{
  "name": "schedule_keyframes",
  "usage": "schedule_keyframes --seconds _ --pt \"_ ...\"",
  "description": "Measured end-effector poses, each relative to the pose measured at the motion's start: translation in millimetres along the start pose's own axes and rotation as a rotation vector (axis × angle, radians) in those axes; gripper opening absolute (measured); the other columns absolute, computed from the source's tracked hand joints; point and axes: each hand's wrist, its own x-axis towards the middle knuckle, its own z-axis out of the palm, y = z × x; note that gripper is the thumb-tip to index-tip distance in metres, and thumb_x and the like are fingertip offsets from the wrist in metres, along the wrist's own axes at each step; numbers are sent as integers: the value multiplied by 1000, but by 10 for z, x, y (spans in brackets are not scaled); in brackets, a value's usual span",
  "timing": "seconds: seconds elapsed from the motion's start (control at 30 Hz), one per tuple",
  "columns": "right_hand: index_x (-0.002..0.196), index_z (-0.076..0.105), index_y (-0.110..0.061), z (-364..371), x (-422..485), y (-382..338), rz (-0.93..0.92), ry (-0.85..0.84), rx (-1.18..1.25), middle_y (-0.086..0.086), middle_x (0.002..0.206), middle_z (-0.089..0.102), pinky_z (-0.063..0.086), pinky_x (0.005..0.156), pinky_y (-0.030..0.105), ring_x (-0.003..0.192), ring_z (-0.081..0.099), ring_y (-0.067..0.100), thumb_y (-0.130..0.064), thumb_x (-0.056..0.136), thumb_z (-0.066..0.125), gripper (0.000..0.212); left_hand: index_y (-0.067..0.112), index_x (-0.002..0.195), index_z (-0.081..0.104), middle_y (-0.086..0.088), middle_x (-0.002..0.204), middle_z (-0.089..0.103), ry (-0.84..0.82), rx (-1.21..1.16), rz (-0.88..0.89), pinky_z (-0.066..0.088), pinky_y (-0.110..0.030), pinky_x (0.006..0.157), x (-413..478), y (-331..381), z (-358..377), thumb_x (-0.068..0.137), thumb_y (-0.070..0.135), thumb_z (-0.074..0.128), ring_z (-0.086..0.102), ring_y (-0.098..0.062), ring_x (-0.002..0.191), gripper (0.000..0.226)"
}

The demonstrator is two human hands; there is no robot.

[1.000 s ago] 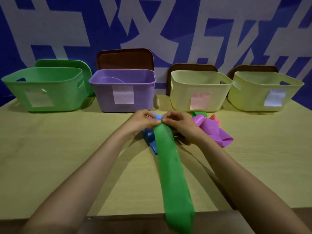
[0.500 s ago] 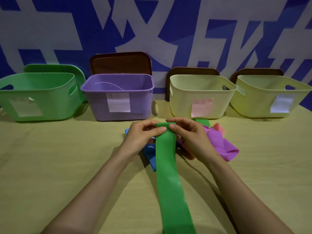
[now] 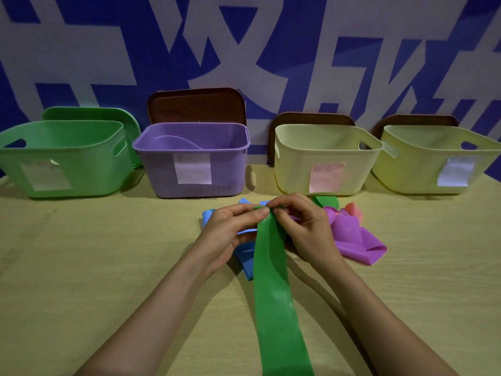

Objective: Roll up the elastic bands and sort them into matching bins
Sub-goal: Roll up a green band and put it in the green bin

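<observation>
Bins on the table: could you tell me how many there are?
4, in one row: green bin far left, purple bin next, cream bin right of centre, yellow-green bin far right. None seems hidden.

The green band [image 3: 273, 294] pinched between your left hand [image 3: 230, 229] and right hand [image 3: 306, 229] is plain bright green. Under your left hand lies a sky-coloured blue band [image 3: 245, 263]. Beside your right hand sits a plain purple band [image 3: 352, 234], and just beyond that hand are a coral pink band [image 3: 353, 208] and a second green band [image 3: 326, 201].

Beyond your hands:
- Far left: a mint green bin [image 3: 81, 158] with a white label [image 3: 44, 176]
- Ahead left: a lilac purple bin [image 3: 225, 169] with a pale label [image 3: 193, 169]
- Ahead right: a cream bin [image 3: 298, 158] with a pink label [image 3: 326, 176]
- Far right: a yellow-green bin [image 3: 414, 164] with a whitish label [image 3: 455, 172]

Behind the bins lean a green lid [image 3: 89, 113] and three brown lids [image 3: 196, 105]. The wall [image 3: 352, 63] is deep blue with broad white strokes, and the table [image 3: 81, 267] shows pale yellowish wood grain
</observation>
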Motion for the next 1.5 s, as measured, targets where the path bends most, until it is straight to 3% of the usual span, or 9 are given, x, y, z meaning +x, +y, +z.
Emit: schedule_keyframes --seconds 0.17,0.3,0.47,0.63,0.9,1.17,1.3,1.5 --pt "91 67 -30 1 2 15 11 -44 7 -11 91 66 49 77 20 89 62 7 -9 86 59 23 5 85 71 -4 76 72 62 41 42 55 -23 64 5 -13 4 86 11 64 68 -12 72 10" --pt "101 68 -26 -78 24 19 158 -138 95 -4 100 70 54 82 31 93 66 18 -15 87 66 18 6 86 72 -3 77 73 92 116 98 53 -20 62 9 -19 1 86 8 64 69 -12 72 8" --pt "97 73 -15 -95 38 2 290 -154 120 -1 93 74 55 82 36 91 68 16 -18 90 62 14 5 92 73 -7 89 74 108 282 165 57 -27 75 10 -45 -4 84 12 68 70 -18 85 12" --pt "94 74 -11 -124 51 -25 310 -152 70 -7 89 72 53 80 26 83 65 2 -13 88 63 13 6 94 74 -8 91 74 109 309 134 58 -31 80 3 -42 -10 84 12 68 70 -21 90 12" --pt "96 73 -7 -112 35 -24 341 -128 137 -1 94 73 54 79 18 87 67 3 -4 83 66 14 7 96 73 -9 95 73 106 277 104 57 -33 84 3 -59 -30 82 5 69 70 -23 92 15" --pt "91 72 -1 -96 3 -50 402 -72 267 10 93 73 56 79 23 84 69 11 4 79 68 14 4 97 68 -9 87 73 98 12 4 56 -22 69 32 -102 -22 81 -6 65 71 -17 80 19" --pt "91 71 1 -99 1 -42 457 -56 300 12 92 72 58 78 30 86 70 18 3 80 68 12 6 102 67 -10 92 72 75 70 29 55 -22 69 28 -99 -27 77 -3 70 70 -19 84 27" --pt "90 72 -4 -87 10 -25 443 -71 278 9 93 73 57 80 27 87 69 15 2 78 71 14 7 96 68 -13 88 72 153 137 102 56 -26 71 43 -127 -30 77 3 73 70 -22 83 20"
